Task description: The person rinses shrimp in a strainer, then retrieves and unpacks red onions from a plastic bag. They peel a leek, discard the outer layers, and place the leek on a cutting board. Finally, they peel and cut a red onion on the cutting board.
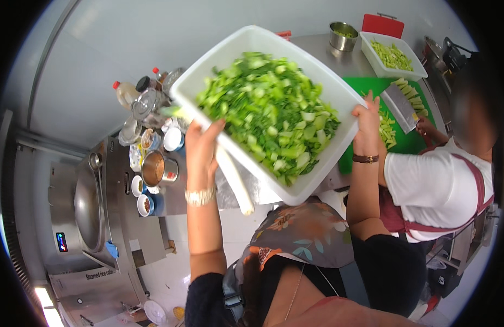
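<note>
Both my hands hold up a white plastic tub (292, 195), tilted and filled with chopped leafy greens (272, 118). My left hand (203, 143) grips its left rim, with a metal watch on the wrist. A long white stalk, seemingly a leek or large scallion (235, 182), lies under the tub by that hand; whether my fingers hold it too I cannot tell. My right hand (365, 122) grips the right rim, a brown strap on its wrist. The counter right under the tub is hidden.
At right a co-worker in a white shirt (423, 184) holds a cleaver (399, 107) on a green cutting board (358, 157). Behind are another tub (417, 74) of cut stalks and a steel pot (342, 41). At left stand jars, bowls, a steel pot (153, 167) and a large wok (87, 202).
</note>
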A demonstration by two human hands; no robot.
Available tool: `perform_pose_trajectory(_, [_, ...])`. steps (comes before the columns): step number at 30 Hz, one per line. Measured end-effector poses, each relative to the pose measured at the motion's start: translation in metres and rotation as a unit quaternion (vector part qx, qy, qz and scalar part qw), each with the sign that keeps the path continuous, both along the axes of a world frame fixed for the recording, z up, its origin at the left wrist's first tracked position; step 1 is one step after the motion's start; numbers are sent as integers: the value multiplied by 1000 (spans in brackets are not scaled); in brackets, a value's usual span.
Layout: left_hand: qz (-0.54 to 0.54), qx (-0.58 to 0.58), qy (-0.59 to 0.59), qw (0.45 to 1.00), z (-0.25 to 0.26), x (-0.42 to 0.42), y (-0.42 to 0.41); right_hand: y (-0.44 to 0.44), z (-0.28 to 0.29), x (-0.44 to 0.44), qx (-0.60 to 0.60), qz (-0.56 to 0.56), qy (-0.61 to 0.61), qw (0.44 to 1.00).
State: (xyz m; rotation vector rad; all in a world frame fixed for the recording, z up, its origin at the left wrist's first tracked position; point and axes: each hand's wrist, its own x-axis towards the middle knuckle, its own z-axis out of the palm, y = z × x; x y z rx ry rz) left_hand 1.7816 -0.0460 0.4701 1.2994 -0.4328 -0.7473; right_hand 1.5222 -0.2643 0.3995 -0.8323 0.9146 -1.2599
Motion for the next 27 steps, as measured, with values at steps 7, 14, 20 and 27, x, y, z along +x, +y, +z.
perform_pose_trajectory(7, [-107, 37, 10, 994, -15, 10, -186, -87, -5, -38, 7, -164, 17, 986])
perform_pose_trajectory(14, [-137, 68, 108, 982, -74, -37, -266, -226, -12, -79, 21, -161, 298, 941])
perform_pose_trajectory(20, [-130, 89, 244, 957, -92, -75, -310, -340, -42, -77, 74, -52, 382, 920])
perform_pose_trajectory(27, [-32, 26, 297, 954, -94, -99, -337, -409, -66, -27, -60, 139, 599, 786])
